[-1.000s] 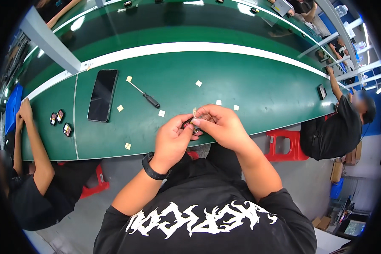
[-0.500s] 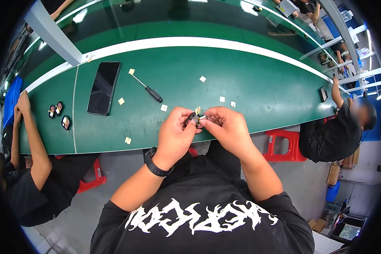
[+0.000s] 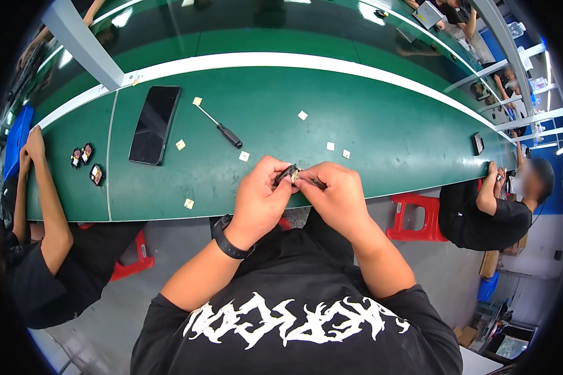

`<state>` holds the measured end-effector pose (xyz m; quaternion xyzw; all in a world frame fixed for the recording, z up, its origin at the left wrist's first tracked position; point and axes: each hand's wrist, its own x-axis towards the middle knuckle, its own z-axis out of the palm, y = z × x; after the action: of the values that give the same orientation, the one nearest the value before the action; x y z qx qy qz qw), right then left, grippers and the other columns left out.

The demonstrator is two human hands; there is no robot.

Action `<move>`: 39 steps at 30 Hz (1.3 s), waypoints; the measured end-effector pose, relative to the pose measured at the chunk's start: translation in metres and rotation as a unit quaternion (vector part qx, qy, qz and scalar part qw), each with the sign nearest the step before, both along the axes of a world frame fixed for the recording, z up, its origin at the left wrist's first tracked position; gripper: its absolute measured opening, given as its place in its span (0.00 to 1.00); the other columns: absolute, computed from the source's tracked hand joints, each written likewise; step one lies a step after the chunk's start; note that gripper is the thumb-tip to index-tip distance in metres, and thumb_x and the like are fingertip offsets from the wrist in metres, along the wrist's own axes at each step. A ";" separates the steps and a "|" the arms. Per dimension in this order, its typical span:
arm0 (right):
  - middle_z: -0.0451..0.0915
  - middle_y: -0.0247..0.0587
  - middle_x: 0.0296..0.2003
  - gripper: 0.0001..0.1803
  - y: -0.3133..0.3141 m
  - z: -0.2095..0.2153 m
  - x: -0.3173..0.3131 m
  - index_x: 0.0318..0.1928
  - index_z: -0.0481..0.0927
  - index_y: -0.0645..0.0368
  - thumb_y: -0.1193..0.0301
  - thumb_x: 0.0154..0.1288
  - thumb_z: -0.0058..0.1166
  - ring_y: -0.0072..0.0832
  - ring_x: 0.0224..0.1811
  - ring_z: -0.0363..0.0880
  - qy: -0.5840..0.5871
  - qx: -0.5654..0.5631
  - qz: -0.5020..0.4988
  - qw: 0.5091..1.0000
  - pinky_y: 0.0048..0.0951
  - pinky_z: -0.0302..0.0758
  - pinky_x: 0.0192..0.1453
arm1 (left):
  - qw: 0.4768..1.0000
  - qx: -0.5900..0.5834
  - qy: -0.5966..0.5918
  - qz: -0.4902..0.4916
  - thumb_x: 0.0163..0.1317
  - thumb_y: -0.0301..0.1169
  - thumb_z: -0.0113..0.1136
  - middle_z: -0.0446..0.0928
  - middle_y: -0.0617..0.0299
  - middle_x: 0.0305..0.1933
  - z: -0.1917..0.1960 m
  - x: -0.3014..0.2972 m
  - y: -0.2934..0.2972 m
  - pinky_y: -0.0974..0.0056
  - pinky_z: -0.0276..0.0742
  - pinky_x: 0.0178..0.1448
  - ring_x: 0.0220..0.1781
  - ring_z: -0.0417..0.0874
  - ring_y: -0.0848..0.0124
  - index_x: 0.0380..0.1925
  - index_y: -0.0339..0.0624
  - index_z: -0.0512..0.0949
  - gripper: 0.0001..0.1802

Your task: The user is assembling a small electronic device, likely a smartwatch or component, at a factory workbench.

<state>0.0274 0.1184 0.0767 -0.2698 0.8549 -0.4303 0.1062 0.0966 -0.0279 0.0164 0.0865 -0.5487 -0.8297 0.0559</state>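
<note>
Fine 2-Handed Work on Small Dark Part (image 3: pixel 282 175)

Loc.: part is held just above the surface (image 3: pixel 381 125), approx. mid-length, by its near edge. L hand (image 3: pixel 261 190): fingers grasping the part. R hand (image 3: pixel 336 187): fingers appear pinched on a pale piece (image 3: pixel 294 177) beside it; fine detail can't be told. Current step, prob.: fingertip adj. of the pale piece against the part. Next move calls for a steady L hold and precise R fingertip control. Screwdriver (image 3: pixel 229 135): untouched, L of surface's mid.
</note>
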 end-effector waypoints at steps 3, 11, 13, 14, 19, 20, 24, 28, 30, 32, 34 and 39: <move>0.86 0.44 0.33 0.06 0.001 -0.001 -0.001 0.39 0.86 0.69 0.78 0.63 0.65 0.21 0.33 0.84 0.009 -0.004 0.023 1.000 0.25 0.79 0.37 | 1.000 0.013 0.008 -0.013 0.73 0.17 0.49 0.79 0.54 0.51 -0.002 0.001 -0.002 0.63 0.82 0.59 0.51 0.83 0.71 0.51 0.32 0.70 0.09; 0.83 0.44 0.29 0.06 0.000 -0.013 -0.008 0.35 0.85 0.68 0.76 0.64 0.66 0.30 0.32 0.85 -0.086 -0.033 0.017 0.996 0.29 0.78 0.36 | 0.997 -0.012 0.059 -0.055 0.72 0.16 0.49 0.77 0.53 0.55 -0.014 0.003 -0.011 0.62 0.81 0.61 0.56 0.80 0.70 0.56 0.32 0.68 0.14; 0.81 0.38 0.29 0.08 -0.003 -0.021 -0.010 0.32 0.80 0.68 0.78 0.63 0.68 0.24 0.29 0.80 -0.249 -0.194 -0.024 0.949 0.25 0.75 0.33 | 0.996 0.017 0.054 -0.068 0.72 0.16 0.49 0.77 0.53 0.55 -0.012 0.005 -0.013 0.62 0.82 0.61 0.56 0.80 0.70 0.57 0.32 0.68 0.15; 0.81 0.38 0.29 0.08 -0.002 -0.023 -0.014 0.32 0.80 0.68 0.78 0.63 0.68 0.24 0.29 0.80 -0.249 -0.194 -0.023 0.949 0.25 0.75 0.33 | 0.995 0.045 0.050 -0.079 0.71 0.16 0.49 0.76 0.53 0.55 -0.011 0.005 -0.014 0.62 0.82 0.61 0.57 0.80 0.70 0.58 0.33 0.68 0.16; 0.81 0.35 0.31 0.13 -0.003 -0.017 -0.033 0.37 0.76 0.62 0.76 0.61 0.71 0.20 0.32 0.81 -0.325 -0.106 0.005 0.940 0.21 0.75 0.34 | 0.993 0.065 0.054 -0.087 0.72 0.17 0.50 0.76 0.53 0.56 -0.012 0.006 -0.018 0.60 0.82 0.62 0.57 0.81 0.68 0.59 0.33 0.68 0.16; 0.81 0.36 0.31 0.13 -0.005 -0.011 -0.033 0.38 0.75 0.62 0.76 0.62 0.70 0.20 0.33 0.81 -0.402 -0.133 0.020 0.906 0.21 0.76 0.35 | 0.992 0.071 0.056 -0.085 0.72 0.17 0.50 0.77 0.53 0.56 -0.012 0.006 -0.018 0.59 0.82 0.63 0.57 0.81 0.68 0.58 0.33 0.69 0.16; 0.81 0.36 0.32 0.10 -0.010 -0.002 -0.031 0.39 0.75 0.62 0.77 0.65 0.67 0.21 0.35 0.82 -0.433 -0.141 0.014 0.890 0.24 0.79 0.40 | 0.992 0.115 0.043 -0.034 0.72 0.18 0.50 0.77 0.53 0.57 -0.006 0.007 -0.010 0.56 0.82 0.65 0.59 0.81 0.67 0.58 0.33 0.69 0.15; 0.80 0.34 0.34 0.09 -0.012 -0.004 -0.024 0.40 0.76 0.62 0.77 0.66 0.64 0.22 0.35 0.82 -0.405 -0.170 0.003 0.898 0.25 0.81 0.42 | 0.992 0.115 0.049 -0.026 0.73 0.19 0.50 0.77 0.53 0.58 -0.006 0.008 -0.010 0.54 0.81 0.67 0.60 0.81 0.66 0.58 0.34 0.69 0.15; 0.79 0.33 0.34 0.08 -0.014 -0.006 -0.023 0.41 0.76 0.62 0.77 0.66 0.64 0.22 0.34 0.82 -0.392 -0.178 0.008 0.902 0.25 0.81 0.43 | 0.992 0.109 0.053 -0.031 0.73 0.19 0.50 0.77 0.53 0.58 -0.006 0.007 -0.011 0.54 0.81 0.67 0.60 0.81 0.66 0.57 0.34 0.69 0.15; 0.78 0.31 0.34 0.10 -0.016 -0.004 -0.022 0.42 0.76 0.60 0.76 0.66 0.65 0.19 0.33 0.80 -0.397 -0.182 -0.002 0.900 0.20 0.75 0.33 | 0.992 0.119 0.046 -0.018 0.73 0.19 0.50 0.77 0.52 0.59 -0.006 0.008 -0.010 0.54 0.80 0.68 0.61 0.81 0.65 0.58 0.35 0.69 0.15; 0.78 0.31 0.33 0.11 -0.016 -0.008 -0.024 0.42 0.75 0.58 0.75 0.65 0.66 0.17 0.32 0.80 -0.419 -0.180 -0.015 0.890 0.18 0.69 0.28 | 0.991 0.123 0.039 -0.013 0.73 0.19 0.50 0.77 0.52 0.60 -0.006 0.008 -0.011 0.54 0.79 0.68 0.62 0.80 0.64 0.58 0.35 0.69 0.15; 0.77 0.29 0.33 0.13 -0.017 -0.014 -0.022 0.41 0.73 0.54 0.73 0.64 0.68 0.13 0.30 0.78 -0.478 -0.209 -0.026 0.853 0.15 0.53 0.20 | 0.988 0.151 0.038 0.000 0.72 0.16 0.49 0.76 0.53 0.59 -0.004 0.009 -0.010 0.56 0.80 0.67 0.60 0.80 0.67 0.56 0.34 0.69 0.15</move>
<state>0.0052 0.1009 0.0624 -0.0244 0.5952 -0.6776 0.4313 0.1057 -0.0378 0.0125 0.0623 -0.4148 -0.9056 0.0631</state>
